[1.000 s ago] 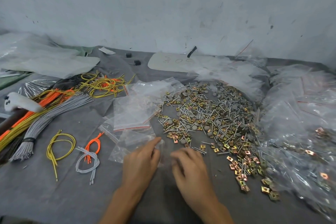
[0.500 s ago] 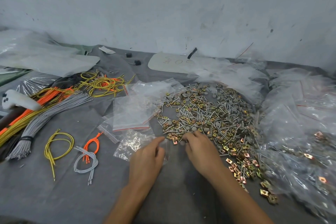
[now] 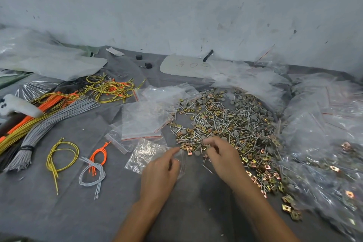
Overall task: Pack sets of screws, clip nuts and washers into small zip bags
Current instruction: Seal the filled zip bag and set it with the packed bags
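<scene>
Left hand [image 3: 160,171] pinches zip bag [image 3: 182,163]; right hand [image 3: 222,155] fingers curled over hardware pile [image 3: 235,124], grip unclear.

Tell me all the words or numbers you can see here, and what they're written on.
White card by the wall: faint handwriting, maybe "00", too blurred to read for sure.
Zip bags: red strips only, no text that can be read.
</scene>
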`<state>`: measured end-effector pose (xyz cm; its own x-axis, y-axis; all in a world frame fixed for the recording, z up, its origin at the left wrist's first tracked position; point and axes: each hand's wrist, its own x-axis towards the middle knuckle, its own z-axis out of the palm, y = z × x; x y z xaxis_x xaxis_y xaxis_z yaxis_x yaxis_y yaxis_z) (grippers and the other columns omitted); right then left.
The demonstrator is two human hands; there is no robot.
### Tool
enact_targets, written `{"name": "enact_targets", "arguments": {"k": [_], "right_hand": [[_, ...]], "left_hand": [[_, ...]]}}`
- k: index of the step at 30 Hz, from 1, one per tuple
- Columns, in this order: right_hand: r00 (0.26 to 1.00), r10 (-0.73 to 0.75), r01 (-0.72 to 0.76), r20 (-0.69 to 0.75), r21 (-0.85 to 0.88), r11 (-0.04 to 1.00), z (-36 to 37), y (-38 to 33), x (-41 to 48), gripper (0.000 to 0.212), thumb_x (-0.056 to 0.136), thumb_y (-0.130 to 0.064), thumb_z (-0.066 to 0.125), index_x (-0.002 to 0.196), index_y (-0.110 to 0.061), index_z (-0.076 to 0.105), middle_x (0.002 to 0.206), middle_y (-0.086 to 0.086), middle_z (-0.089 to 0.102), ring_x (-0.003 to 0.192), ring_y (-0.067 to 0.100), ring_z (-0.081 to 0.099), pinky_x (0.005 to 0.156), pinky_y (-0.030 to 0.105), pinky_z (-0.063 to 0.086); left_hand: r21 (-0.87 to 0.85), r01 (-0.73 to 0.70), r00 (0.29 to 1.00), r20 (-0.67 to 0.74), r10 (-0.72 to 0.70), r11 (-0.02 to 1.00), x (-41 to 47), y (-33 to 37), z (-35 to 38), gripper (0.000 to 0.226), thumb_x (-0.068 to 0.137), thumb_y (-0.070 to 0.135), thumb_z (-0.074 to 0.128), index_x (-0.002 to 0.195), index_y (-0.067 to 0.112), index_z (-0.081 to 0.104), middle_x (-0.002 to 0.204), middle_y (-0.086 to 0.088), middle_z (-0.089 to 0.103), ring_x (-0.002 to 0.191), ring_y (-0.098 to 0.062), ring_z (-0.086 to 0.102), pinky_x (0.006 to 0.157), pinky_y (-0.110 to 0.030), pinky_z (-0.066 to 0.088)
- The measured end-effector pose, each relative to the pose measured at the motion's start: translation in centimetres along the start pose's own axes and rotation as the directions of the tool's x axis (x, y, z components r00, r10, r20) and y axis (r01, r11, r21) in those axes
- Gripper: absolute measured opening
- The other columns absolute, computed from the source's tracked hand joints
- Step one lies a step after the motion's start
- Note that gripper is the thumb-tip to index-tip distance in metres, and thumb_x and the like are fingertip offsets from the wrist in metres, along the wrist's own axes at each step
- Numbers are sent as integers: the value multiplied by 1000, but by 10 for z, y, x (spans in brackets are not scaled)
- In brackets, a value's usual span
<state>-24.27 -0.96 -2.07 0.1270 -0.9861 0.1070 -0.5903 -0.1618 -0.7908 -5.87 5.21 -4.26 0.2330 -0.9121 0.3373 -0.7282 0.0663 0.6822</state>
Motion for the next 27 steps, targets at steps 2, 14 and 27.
{"name": "enact_targets", "arguments": {"k": [2, 14, 27], "right_hand": [[999, 44, -44, -4, 114, 993, 2, -3, -4, 13, 98, -21, 59, 94, -28, 70, 80, -12, 68, 75, 4, 62, 71, 25, 51], [995, 67, -96, 77, 485, 869, 33, -24, -37, 17, 93, 1, 64, 98, -11, 74, 87, 4, 76, 79, 19, 73, 72, 29, 60], [981, -179, 169, -79, -122, 978, 28, -29, -23, 11, 91, -30, 69, 89, -27, 58, 73, -11, 67, 68, 7, 62, 65, 30, 50]], "left_hand": [[8, -2, 1000, 4, 2, 1000, 0, -1, 1, 35, 89, 21, 61, 120, 34, 70, 66, 5, 63, 67, -16, 61, 65, -33, 51], [-7, -17, 1000, -19, 17, 1000, 0, -6, 4, 31, 91, 27, 57, 119, 38, 67, 78, 6, 71, 71, -16, 64, 65, -28, 48], [-108, 7, 1000, 22, -5, 994, -2, -3, -1, 41, 87, 33, 45, 123, 36, 64, 70, 3, 67, 69, -19, 64, 66, -32, 49]]}}
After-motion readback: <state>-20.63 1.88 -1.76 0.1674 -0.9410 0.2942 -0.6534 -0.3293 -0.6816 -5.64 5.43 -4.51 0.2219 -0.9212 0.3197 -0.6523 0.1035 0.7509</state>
